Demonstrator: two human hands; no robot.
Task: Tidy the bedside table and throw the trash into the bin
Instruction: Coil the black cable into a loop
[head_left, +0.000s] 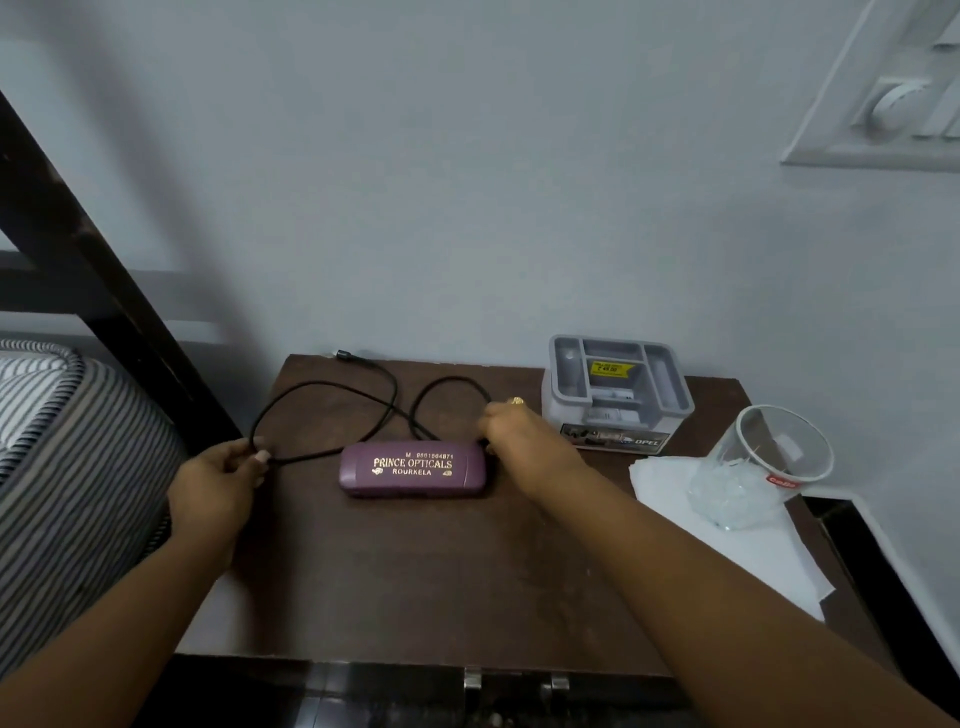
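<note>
We see the left hand (223, 478) pinching the black cable (332, 395) just left of the purple spectacle case (413, 470). The right hand (511, 431) is curled closed at the case's right end, and the cable runs into its fist. With a hand at each side, we judge the cable is being gathered into coils so it can be put away neatly.

The cable lies on the bedside table (415, 597) in loose loops behind the case. Its overall run is left to right, and its plug end lies behind and left of the case, pointing towards the wall. The case's long axis also runs left to right, and its gold lettering reads upright to us.

A grey organiser (618, 384) stands behind and right of the case. Further right, a clear glass tumbler (769, 462) leans on a white paper sheet (737, 561), which we take for likely trash. No bin is in view.
</note>
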